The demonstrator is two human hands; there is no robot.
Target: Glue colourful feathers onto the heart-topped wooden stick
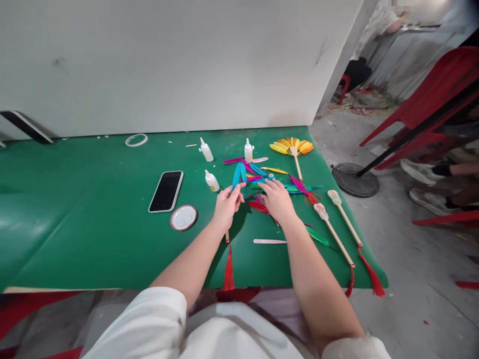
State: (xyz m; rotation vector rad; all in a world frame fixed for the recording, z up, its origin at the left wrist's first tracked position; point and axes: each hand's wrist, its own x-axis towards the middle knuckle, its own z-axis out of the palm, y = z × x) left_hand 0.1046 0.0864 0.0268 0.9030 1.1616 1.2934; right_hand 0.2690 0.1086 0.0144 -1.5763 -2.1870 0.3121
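My left hand point(225, 207) is closed round a feather fan whose blue feathers point(238, 174) stand up above the fingers. Below that hand the fan's wooden handle point(227, 236) shows, with a red tassel point(228, 269) hanging from its end. My right hand point(277, 202) lies over a pile of loose feathers, its fingers stretched forward and apart. Around it are a magenta feather point(298, 184), a red feather point(258, 206), a green feather point(318, 237) and a pale pink feather point(269, 242). Whether the right fingertips touch a feather is hidden.
On the green table point(112, 239) stand white glue bottles point(206, 151). A phone point(166, 192), a jar lid point(183, 218) and a tape ring point(136, 140) lie left. A yellow-orange feather fan point(295, 149) and two bare fan handles point(333, 232) lie right. A white wall point(168, 65) rises behind.
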